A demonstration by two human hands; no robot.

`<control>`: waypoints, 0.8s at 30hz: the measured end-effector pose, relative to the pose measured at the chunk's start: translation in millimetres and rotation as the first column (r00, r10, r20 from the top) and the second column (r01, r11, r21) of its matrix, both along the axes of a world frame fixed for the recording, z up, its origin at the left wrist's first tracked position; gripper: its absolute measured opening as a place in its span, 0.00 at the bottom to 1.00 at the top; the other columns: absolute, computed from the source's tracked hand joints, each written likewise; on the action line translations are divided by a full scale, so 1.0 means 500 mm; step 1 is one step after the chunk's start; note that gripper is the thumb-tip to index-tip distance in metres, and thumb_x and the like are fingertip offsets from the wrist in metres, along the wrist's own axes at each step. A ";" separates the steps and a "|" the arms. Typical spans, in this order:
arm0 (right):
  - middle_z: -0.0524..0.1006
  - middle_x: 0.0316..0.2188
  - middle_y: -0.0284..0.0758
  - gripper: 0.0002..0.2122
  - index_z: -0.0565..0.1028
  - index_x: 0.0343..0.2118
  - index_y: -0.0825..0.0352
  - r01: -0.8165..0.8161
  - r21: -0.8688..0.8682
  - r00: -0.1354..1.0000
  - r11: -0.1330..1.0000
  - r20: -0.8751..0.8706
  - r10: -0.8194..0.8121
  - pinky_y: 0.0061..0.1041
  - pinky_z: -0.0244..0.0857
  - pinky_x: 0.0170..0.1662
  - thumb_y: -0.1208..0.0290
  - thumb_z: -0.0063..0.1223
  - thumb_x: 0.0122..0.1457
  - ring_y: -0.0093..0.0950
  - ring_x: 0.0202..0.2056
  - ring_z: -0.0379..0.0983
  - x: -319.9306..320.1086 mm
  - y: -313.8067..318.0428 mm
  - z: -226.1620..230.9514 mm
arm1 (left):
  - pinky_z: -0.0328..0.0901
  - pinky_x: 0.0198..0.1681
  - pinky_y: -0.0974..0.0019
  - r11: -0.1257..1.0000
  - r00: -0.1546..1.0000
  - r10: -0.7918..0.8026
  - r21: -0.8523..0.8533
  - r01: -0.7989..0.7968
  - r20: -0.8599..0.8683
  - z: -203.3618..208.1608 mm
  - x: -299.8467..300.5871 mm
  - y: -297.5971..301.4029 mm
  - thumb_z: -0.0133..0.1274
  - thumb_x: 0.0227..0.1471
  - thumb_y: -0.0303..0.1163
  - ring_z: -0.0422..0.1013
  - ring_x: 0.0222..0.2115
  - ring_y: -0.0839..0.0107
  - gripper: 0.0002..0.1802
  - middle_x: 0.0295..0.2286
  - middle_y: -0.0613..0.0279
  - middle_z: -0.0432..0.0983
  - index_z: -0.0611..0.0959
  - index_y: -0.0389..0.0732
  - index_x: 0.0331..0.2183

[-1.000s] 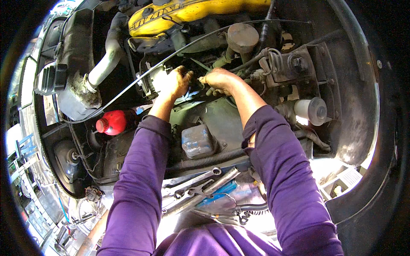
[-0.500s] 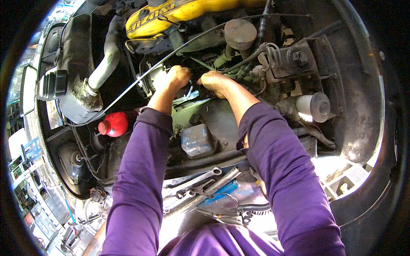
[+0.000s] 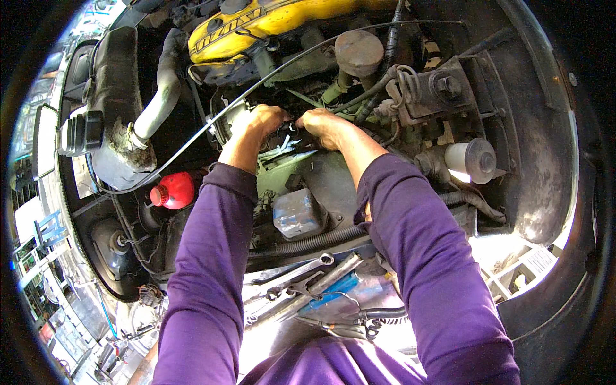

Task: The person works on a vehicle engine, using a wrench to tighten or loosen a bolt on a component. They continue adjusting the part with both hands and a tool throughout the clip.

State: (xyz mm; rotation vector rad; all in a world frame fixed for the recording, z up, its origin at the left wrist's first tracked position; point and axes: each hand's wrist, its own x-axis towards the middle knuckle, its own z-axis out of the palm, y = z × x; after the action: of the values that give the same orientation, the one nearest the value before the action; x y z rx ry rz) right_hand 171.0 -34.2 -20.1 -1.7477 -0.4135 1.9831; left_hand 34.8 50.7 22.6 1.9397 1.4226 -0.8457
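Observation:
Deep in an engine bay, my two hands face each other with their fingertips almost meeting. My left hand [image 3: 264, 120] is curled beside a light metal part of the engine, its fingertips pinched and partly in shadow. Opposite it, my right hand [image 3: 325, 128] is closed with the thumb and fingers pressed together. Whatever lies between the fingers is too small and dark to name. Just below them are pale blue wires with a connector [image 3: 280, 149]. A thin grey cable [image 3: 256, 83] crosses above my left hand.
Beyond my hands sits a yellow engine cover [image 3: 256, 29]. A red bottle [image 3: 173, 190] is left of my left forearm, and a white-bodied reservoir [image 3: 471, 160] is at the right. Wrenches [image 3: 308, 264] and a metal bar lie on the near edge. A ribbed hose [image 3: 314, 242] runs behind them.
My left hand has shifted slightly right, so the gap between my fingertips is narrower. The right hand has barely moved, and the view has shifted a little.

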 end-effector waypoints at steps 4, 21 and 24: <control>0.77 0.46 0.47 0.15 0.74 0.46 0.76 0.086 -0.012 0.976 0.996 -0.198 -0.087 0.41 0.67 0.47 0.72 0.49 0.59 0.37 0.46 0.73 -0.004 0.008 -0.038 | 0.69 0.49 0.53 0.999 0.999 -0.032 0.012 0.032 0.008 0.030 0.007 -0.018 0.46 0.57 0.47 0.74 0.49 0.57 0.21 0.48 0.60 0.78 0.82 0.51 0.48; 0.74 0.24 0.33 0.06 0.73 0.30 0.65 -0.085 0.025 0.994 0.996 -0.070 0.087 0.29 0.65 0.26 0.72 0.45 0.60 0.27 0.22 0.68 0.020 0.012 0.036 | 0.68 0.44 0.55 0.871 0.996 0.058 0.484 -0.086 0.074 -0.055 -0.055 -0.064 0.53 0.52 0.54 0.76 0.39 0.53 0.28 0.37 0.46 0.80 0.86 0.36 0.35; 0.74 0.26 0.32 0.06 0.74 0.31 0.63 -0.092 -0.036 0.994 0.995 -0.070 0.089 0.29 0.66 0.27 0.72 0.45 0.61 0.26 0.23 0.70 0.015 0.003 0.035 | 0.71 0.43 0.57 0.921 0.995 0.018 0.385 -0.056 0.101 -0.070 -0.067 -0.045 0.49 0.55 0.56 0.78 0.38 0.55 0.26 0.37 0.51 0.81 0.86 0.44 0.39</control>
State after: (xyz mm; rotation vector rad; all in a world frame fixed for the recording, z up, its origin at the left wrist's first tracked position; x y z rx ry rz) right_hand 178.4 -32.5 -2.7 -1.7071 -0.4403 2.1216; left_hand 1.4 28.4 -12.2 2.1985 1.6588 -0.4673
